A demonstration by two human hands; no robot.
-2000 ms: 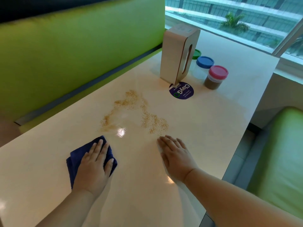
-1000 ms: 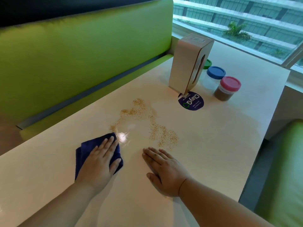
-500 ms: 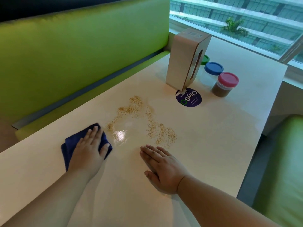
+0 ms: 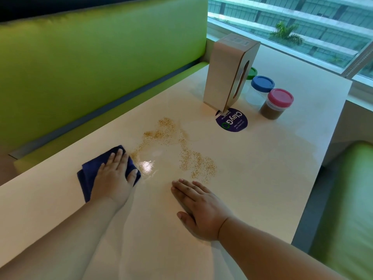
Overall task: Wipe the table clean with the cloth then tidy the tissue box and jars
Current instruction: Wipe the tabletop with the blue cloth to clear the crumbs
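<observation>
The right hand [image 4: 199, 207] lies flat on the table [image 4: 262, 168], fingers straight and close together. The left hand [image 4: 114, 178] presses straight fingers on the blue cloth [image 4: 88, 172], which touches the near edge of the scattered brown grains [image 4: 181, 150]. Farther off, the upright tissue box [image 4: 226, 73] stands beside the pink-lidded jar [image 4: 276, 104], blue-lidded jar [image 4: 260, 89] and green-lidded jar [image 4: 251, 73].

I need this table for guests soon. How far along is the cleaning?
Nothing looks finished. In hand: the left hand presses the blue cloth flat at the edge of the spilled grains; the right hand rests flat nearby. Left: wiping up the grains, then tidying the tissue box and jars.
</observation>
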